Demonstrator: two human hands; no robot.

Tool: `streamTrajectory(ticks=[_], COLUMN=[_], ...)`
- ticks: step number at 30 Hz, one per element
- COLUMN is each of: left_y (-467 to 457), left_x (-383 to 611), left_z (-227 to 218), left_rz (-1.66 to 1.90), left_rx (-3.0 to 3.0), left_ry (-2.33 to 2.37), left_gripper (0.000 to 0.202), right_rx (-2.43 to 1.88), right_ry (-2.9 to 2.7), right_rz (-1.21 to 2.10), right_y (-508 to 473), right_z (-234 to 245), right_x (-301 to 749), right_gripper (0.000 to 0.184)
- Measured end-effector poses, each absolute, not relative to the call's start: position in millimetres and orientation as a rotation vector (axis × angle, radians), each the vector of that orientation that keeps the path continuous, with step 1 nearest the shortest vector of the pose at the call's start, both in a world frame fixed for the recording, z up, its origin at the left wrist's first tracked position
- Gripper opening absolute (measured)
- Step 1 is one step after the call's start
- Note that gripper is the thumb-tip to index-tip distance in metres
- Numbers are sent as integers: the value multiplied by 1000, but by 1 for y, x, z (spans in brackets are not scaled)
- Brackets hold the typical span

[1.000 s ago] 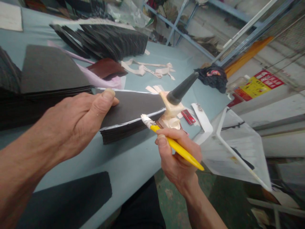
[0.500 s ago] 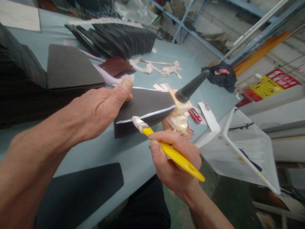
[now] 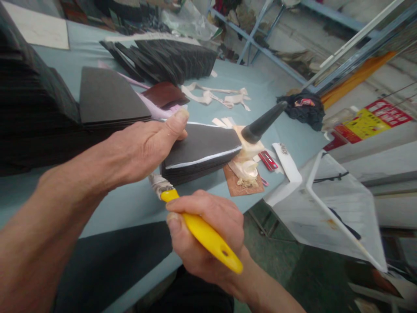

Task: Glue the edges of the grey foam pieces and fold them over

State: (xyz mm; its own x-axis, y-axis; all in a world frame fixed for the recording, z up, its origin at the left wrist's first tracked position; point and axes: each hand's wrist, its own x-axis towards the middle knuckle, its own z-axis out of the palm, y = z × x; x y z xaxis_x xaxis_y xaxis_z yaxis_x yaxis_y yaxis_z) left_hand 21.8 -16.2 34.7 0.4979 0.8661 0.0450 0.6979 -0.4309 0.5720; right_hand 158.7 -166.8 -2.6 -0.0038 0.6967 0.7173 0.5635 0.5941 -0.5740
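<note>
Brush [image 3: 205,234] gripped in the closed right hand [image 3: 220,217], white-coated bristles [image 3: 159,186] just beside the left hand [image 3: 140,150]; touching or not, impossible to tell. Stack [image 3: 205,141] of dark pieces on the counter [image 3: 143,206], with a white line [image 3: 203,162] along its near edge. Left hand laid over the stack's left end, thumb on top, other fingers mostly hidden, grip unclear. Likeliest trouble: a smear on the left hand from bristles so close. Also possible: drips onto the dark sheet [image 3: 120,261] from a loaded brush, or slipped layers from uneven pressure.
</note>
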Motion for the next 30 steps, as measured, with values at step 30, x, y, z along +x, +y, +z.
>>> streamTrajectory(ticks=[30], left_y=[-13], left_x=[28], left_z=[34], left_rz=[104], left_rx=[2688], left_ry=[1287], left_gripper=[70], right_rx=[-1304], right_ry=[-1074], right_rz=[257], right_y=[-263], right_z=[-47], right_x=[260], right_gripper=[12])
